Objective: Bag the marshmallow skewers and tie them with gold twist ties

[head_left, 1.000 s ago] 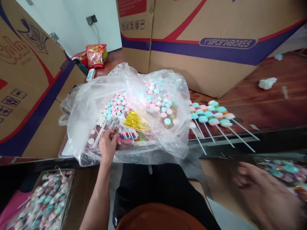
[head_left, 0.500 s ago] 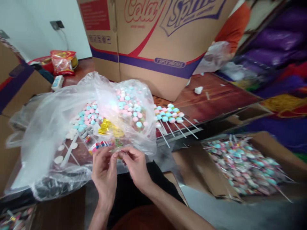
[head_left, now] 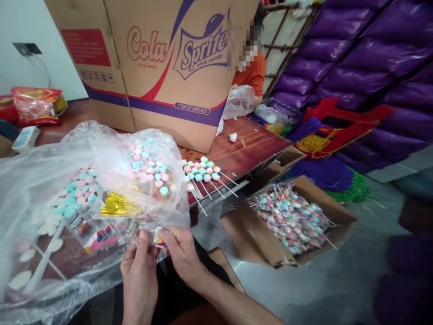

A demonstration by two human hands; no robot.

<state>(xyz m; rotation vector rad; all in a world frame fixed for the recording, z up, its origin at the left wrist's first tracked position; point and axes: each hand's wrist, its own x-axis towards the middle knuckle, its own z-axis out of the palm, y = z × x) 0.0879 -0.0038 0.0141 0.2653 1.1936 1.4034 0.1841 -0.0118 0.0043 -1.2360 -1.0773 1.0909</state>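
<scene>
My right hand [head_left: 184, 255] pinches a small white packet [head_left: 157, 238] with red, blue and yellow print. Close beside it, my left hand [head_left: 139, 271] has thumb and fingers pressed together; what lies between them is too small to make out. Just beyond the hands is a clear plastic bag [head_left: 79, 135], spread over the table. Pink, blue and white round candies [head_left: 84, 187] lie within it, along with gold twist ties [head_left: 117, 204], printed packets [head_left: 103, 238], white discs and white sticks. To the right, candy skewers [head_left: 203, 170] rest with their sticks over the table edge.
A large Cola/Sprite carton [head_left: 149, 76] stands at the table's back, a person in an orange top [head_left: 252, 74] behind it. On the right, an open box [head_left: 237, 234] holds many wrapped candy sticks. Purple packages [head_left: 324, 49] are stacked behind. A red snack bag [head_left: 35, 106] sits at left.
The view has swung right, shifting everything leftward. The printed packet now shows in my right fingers, and my hands have moved slightly apart.
</scene>
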